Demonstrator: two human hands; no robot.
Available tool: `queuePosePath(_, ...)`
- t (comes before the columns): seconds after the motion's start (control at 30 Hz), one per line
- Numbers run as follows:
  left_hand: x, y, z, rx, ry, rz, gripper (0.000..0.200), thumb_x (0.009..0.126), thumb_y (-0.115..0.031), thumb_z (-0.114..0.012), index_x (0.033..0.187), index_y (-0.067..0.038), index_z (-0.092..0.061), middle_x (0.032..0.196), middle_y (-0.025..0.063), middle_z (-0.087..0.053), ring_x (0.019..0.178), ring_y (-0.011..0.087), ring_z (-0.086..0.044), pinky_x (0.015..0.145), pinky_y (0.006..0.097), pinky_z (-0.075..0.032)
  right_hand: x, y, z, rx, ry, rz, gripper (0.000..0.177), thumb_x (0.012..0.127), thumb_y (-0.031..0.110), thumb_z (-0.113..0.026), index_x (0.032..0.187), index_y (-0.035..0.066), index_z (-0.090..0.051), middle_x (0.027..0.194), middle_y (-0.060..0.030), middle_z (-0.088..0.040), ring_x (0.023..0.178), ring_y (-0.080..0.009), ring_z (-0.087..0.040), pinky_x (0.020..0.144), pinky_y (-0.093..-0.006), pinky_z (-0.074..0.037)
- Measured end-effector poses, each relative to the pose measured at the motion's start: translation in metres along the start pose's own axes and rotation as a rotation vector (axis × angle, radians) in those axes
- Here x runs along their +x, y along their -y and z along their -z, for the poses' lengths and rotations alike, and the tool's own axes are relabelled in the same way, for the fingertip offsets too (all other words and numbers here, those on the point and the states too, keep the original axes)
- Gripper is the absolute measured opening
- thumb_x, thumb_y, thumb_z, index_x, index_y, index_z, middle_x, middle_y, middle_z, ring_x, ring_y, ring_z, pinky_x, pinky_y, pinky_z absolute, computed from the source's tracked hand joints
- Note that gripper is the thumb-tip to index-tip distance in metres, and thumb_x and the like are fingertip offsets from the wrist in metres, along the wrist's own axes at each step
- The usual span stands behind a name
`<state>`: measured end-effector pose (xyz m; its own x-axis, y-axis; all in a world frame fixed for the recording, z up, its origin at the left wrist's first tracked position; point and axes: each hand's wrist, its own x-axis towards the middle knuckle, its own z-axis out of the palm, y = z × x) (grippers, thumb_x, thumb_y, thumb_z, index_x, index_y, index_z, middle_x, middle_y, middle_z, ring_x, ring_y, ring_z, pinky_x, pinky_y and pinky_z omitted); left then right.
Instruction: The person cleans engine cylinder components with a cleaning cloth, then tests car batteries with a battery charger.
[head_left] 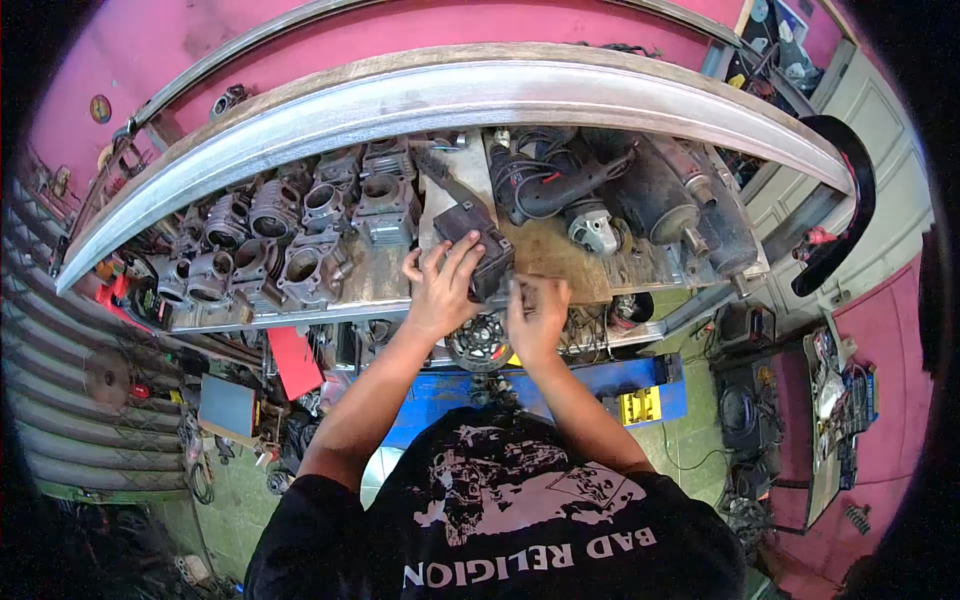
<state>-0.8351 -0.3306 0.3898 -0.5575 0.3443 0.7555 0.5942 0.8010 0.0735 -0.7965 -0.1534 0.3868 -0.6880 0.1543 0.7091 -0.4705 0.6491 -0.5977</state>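
A dark, box-shaped part [466, 222] lies tilted on the wooden shelf [377, 285], near its front edge. My left hand [443, 285] rests on the left side of this part, its fingers spread over the top. At the part's lower right is my right hand [538, 312], its fingers bent together at the near end; whatever they hold is too small and blurred to name. A round metal disc [480, 343] shows below, between my wrists. Several metal engine cylinders [383, 207] stand to the left, and an angle grinder [592, 232] lies to the right.
Dark exhaust mufflers [655, 205] lie at the shelf's right. A pale curved beam [480, 97] crosses above the shelf. Below are a blue surface [430, 392], a yellow case [640, 405] and a red sheet [293, 362]. A tool-covered stand [832, 430] is at the far right.
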Motion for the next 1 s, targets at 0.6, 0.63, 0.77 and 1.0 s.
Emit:
queuePosePath(0.6, 0.026, 0.043, 0.059, -0.265, 0.277, 0.232, 0.123, 0.040, -0.031, -0.096, 0.149, -0.019, -0.041, 0.152, 0.0065, -0.050, 0.143, 0.0416, -0.035, 0.116, 0.0640, -0.019, 0.023, 0.042, -0.020, -0.191, 0.191, 0.453, 0.040, 0.075, 0.009, -0.074, 0.110, 0.028, -0.077, 0.106, 0.0094, -0.068, 0.100, -0.0218, -0.057, 0.090, -0.0495, -0.035)
queuePosePath(0.63, 0.027, 0.040, 0.062, -0.272, 0.286, 0.238, 0.125, 0.038, -0.029, -0.096, 0.150, -0.019, -0.041, 0.153, 0.0058, -0.049, 0.144, 0.0412, -0.035, 0.116, 0.0641, -0.019, 0.033, 0.045, -0.024, -0.232, 0.118, 0.473, 0.038, 0.076, 0.010, -0.074, 0.109, 0.028, -0.077, 0.106, 0.0098, -0.068, 0.101, -0.0221, -0.056, 0.091, -0.0498, -0.035)
queuePosePath(0.77, 0.025, 0.036, 0.064, -0.255, 0.290, 0.255, 0.128, 0.036, -0.025, -0.097, 0.150, -0.020, -0.040, 0.155, 0.0036, -0.047, 0.146, 0.0402, -0.033, 0.116, 0.0651, -0.020, 0.061, 0.057, -0.039, -0.193, -0.003, 0.521, 0.030, 0.079, 0.015, -0.073, 0.106, 0.027, -0.077, 0.107, 0.0109, -0.068, 0.105, -0.0220, -0.056, 0.093, -0.0508, -0.035)
queuePosePath(1.0, 0.027, 0.040, 0.062, -0.202, 0.307, 0.227, 0.118, 0.047, -0.033, -0.095, 0.150, -0.020, -0.039, 0.156, 0.0035, -0.047, 0.153, 0.0415, -0.027, 0.115, 0.0774, -0.010, -0.004, 0.025, -0.035, -0.261, 0.178, 0.645, 0.037, 0.081, 0.019, -0.070, 0.117, 0.026, -0.075, 0.109, 0.0074, -0.065, 0.111, -0.0209, -0.055, 0.094, -0.0532, -0.038)
